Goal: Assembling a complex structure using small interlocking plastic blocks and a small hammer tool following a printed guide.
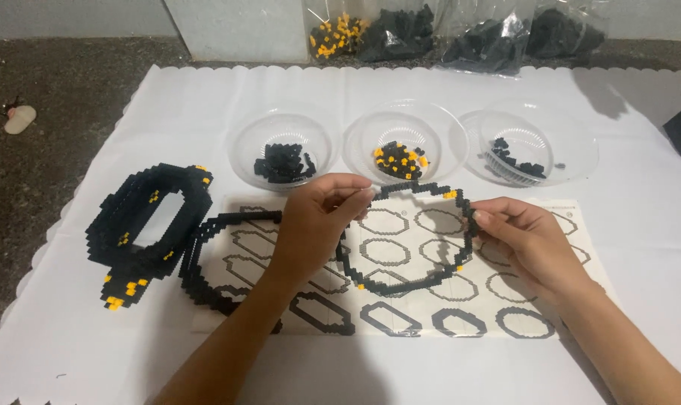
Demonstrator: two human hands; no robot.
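Both forearms enter from the bottom edge of the view and angle upward toward each other. The left hand (314, 225) is raised with its back toward the camera, wrist slightly flexed, thumb and forefinger pinched together at the upper right. The right hand (524, 240) lies lower, palm turned inward to the left, fingers curled and extended leftward, fingertips pressed together in a pinch. The two hands are apart.

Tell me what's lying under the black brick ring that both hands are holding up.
Under the ring lies a paper sheet printed with rows of ring outlines, on the white cloth. The left hand and right hand cover parts of it.
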